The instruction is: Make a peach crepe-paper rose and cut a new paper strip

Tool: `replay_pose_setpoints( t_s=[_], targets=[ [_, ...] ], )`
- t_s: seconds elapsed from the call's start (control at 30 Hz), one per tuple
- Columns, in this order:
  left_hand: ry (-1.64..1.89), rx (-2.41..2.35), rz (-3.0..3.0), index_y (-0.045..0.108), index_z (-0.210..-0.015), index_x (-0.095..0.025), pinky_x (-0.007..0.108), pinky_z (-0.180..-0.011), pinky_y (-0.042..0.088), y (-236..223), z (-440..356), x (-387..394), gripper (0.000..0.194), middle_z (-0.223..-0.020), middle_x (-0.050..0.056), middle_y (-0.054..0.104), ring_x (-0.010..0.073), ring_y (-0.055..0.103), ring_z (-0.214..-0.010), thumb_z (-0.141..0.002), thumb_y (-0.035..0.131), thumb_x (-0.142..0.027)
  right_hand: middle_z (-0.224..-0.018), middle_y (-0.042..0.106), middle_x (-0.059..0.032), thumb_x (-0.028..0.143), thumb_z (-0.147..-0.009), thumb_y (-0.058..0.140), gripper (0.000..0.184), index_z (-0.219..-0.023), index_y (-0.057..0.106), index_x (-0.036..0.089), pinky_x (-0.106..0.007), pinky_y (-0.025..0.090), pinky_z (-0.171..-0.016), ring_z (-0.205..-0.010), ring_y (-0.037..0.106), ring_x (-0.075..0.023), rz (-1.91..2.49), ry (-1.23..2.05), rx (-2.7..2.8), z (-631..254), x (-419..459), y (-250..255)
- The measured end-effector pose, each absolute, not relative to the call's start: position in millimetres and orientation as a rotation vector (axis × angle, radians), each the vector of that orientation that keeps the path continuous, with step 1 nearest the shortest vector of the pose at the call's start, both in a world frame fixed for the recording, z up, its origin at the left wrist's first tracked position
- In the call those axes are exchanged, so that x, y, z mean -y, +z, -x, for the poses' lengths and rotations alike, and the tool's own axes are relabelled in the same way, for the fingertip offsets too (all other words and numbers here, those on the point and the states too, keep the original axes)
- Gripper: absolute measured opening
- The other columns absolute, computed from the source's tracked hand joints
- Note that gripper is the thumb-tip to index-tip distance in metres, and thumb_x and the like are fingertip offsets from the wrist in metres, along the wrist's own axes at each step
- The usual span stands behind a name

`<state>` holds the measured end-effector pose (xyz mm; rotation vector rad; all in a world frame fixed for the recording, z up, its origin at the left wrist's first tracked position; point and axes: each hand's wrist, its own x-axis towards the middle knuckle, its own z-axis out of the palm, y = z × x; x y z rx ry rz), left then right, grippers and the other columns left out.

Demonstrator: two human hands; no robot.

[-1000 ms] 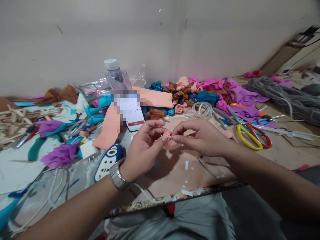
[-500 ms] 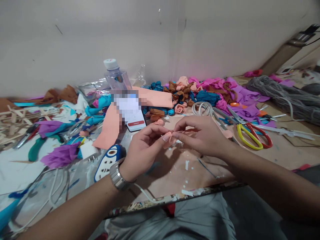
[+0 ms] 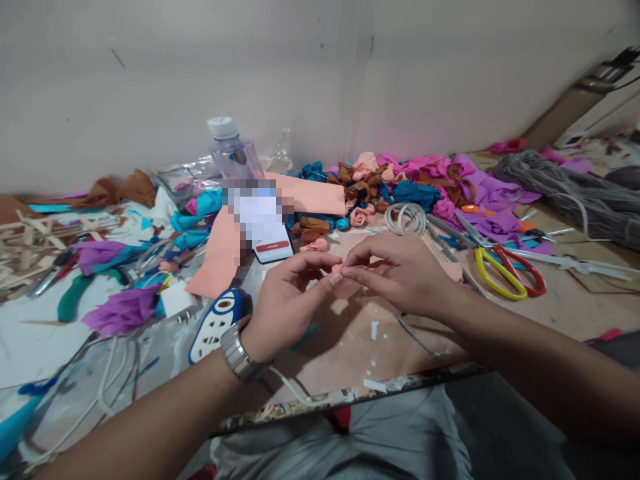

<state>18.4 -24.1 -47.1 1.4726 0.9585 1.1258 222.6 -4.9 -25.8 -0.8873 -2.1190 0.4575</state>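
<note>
Between the fingertips of both hands is a small piece of peach crepe paper (image 3: 338, 268), bunched at its top, with a flatter part hanging below. My left hand (image 3: 295, 287), with a metal watch at the wrist, pinches it from the left. From the right, my right hand (image 3: 400, 270) pinches the same paper, its fingers covering part of it. Just beyond my left fingertips lies a rolled peach paper flower (image 3: 315, 245). A phone (image 3: 273, 243) with a lit screen rests on a long peach paper strip (image 3: 216, 257) behind my left hand.
Scissors with yellow and red handles (image 3: 500, 272) lie right of my right hand. A power strip (image 3: 217, 327) sits by my left wrist. Crumpled coloured paper (image 3: 417, 193), a clear bottle (image 3: 235, 157) and grey yarn (image 3: 565, 190) line the back. Purple paper (image 3: 120, 312) lies left.
My fingers have shifted slightly around the peach paper, and its bunched top shows a little more. Both hands stay in nearly the same place.
</note>
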Motion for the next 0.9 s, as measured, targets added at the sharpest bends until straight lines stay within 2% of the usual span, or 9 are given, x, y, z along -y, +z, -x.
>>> replay_pose_setpoints(
  t_s=[0.17, 0.3, 0.6, 0.73, 0.9],
  targets=[
    [1.147, -0.922, -1.424, 0.073, -0.103, -0.019, 0.027, -0.089, 0.055, -47.0, -18.1, 23.3, 0.019, -0.112, 0.007, 0.074, 0.0173, 0.068, -0.101, -0.086, 0.075, -0.028, -0.083, 0.075, 0.0008, 0.025, -0.089, 0.073, 0.006, -0.089, 0.074, 0.018, -0.021, 0.045, -0.068, -0.075, 0.067, -0.0113, 0.892, 0.504, 2.111, -224.0, 6.0, -22.9],
    [1.137, -0.917, -1.400, 0.074, -0.101, -0.020, 0.026, -0.089, 0.054, -45.5, -18.8, 23.1, 0.017, -0.106, 0.005, 0.075, 0.0146, 0.068, -0.098, -0.088, 0.074, -0.029, -0.084, 0.076, 0.0008, 0.022, -0.089, 0.072, 0.005, -0.091, 0.074, 0.018, -0.020, 0.046, -0.069, -0.076, 0.068, -0.0109, 0.901, 0.549, 2.105, -225.1, 6.8, -21.5],
    [1.132, -0.916, -1.325, 0.077, -0.102, -0.022, 0.027, -0.093, 0.053, -48.1, -18.8, 22.3, 0.017, -0.110, 0.005, 0.075, 0.0162, 0.067, -0.103, -0.087, 0.075, -0.031, -0.084, 0.076, 0.0007, 0.024, -0.089, 0.072, 0.005, -0.090, 0.074, 0.018, -0.020, 0.047, -0.069, -0.075, 0.068, -0.0109, 0.907, 0.586, 2.082, -225.0, 6.5, -21.1],
    [1.134, -0.833, -1.179, 0.070, -0.114, -0.026, 0.027, -0.092, 0.053, -50.1, -18.5, 22.8, 0.026, -0.111, 0.004, 0.074, 0.0149, 0.068, -0.102, -0.088, 0.074, -0.028, -0.084, 0.076, 0.0002, 0.022, -0.088, 0.073, 0.005, -0.089, 0.074, 0.018, -0.020, 0.047, -0.068, -0.075, 0.068, -0.0113, 0.939, 0.601, 2.077, -225.8, 7.7, -19.2],
    [1.157, -0.837, -1.185, 0.071, -0.098, -0.022, 0.020, -0.086, 0.053, -50.0, -18.7, 22.8, 0.013, -0.100, 0.001, 0.073, 0.0104, 0.067, -0.094, -0.087, 0.076, -0.026, -0.086, 0.077, -0.0006, 0.024, -0.088, 0.073, 0.006, -0.089, 0.074, 0.018, -0.021, 0.048, -0.069, -0.077, 0.069, -0.0121, 0.973, 0.631, 2.059, -225.7, 7.3, -18.4]
  ],
)
